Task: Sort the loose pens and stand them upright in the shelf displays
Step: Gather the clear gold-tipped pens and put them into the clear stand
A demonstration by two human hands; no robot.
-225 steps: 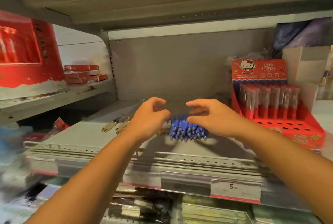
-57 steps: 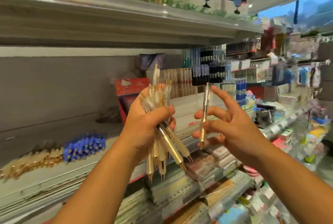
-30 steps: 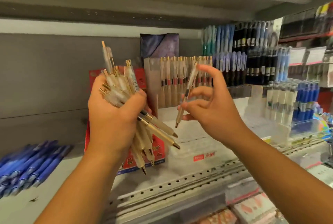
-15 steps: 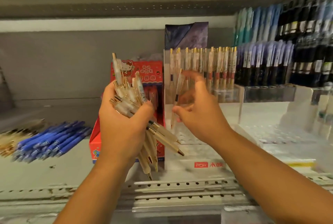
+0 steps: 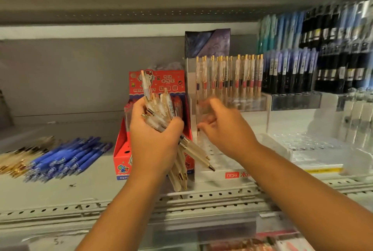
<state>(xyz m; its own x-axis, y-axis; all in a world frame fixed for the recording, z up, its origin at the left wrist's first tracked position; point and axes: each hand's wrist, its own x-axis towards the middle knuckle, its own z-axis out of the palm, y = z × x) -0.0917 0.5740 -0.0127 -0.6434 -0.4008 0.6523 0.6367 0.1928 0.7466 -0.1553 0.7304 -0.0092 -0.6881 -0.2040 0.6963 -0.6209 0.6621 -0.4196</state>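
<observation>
At centre, the left hand (image 5: 155,141) grips a bundle (image 5: 159,109) of gold pens while the right hand (image 5: 226,129) pinches one pen (image 5: 198,127) over the part-filled display (image 5: 220,163); blue pens (image 5: 66,158) and a gold heap (image 5: 18,160) lie unsorted at lower left.

A stationery shop — shelf (image 5: 141,200) of pen displays (image 5: 230,81).

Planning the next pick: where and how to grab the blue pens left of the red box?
Probably mid-barrel, from above and the front: the blue pens lie flat, roughly parallel on the shelf, so fingers can span the bundle. The red box stands near their right end.
</observation>
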